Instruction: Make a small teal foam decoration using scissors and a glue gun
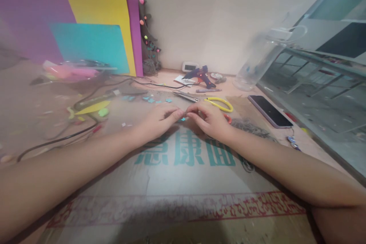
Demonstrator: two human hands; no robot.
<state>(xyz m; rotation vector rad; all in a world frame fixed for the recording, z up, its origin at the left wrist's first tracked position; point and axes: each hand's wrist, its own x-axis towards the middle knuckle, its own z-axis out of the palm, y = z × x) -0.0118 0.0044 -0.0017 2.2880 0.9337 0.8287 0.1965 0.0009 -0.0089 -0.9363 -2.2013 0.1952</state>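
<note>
While the left hand (164,120) and right hand (208,120) nearly met at their fingertips, a small turquoise piece (183,119), bright but blurred in outline, showed just below them, well in from the worktop's (307,146) right edge. Whether either grip grasped it, I could not tell. Paler blue scraps (169,100) lay nearer the far edge.

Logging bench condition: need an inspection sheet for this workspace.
Surface: printed sheet on pinkish table
Job's things: blue bit, centre; scissors just beyond
Clutter: grey strands, glue gun, phone
Hands: left hand and right hand close together by the blue bit; held item too small to tell
Cables: black cable curving across the left side
Surroundings: wall behind, coloured boards left, bottle right
</note>
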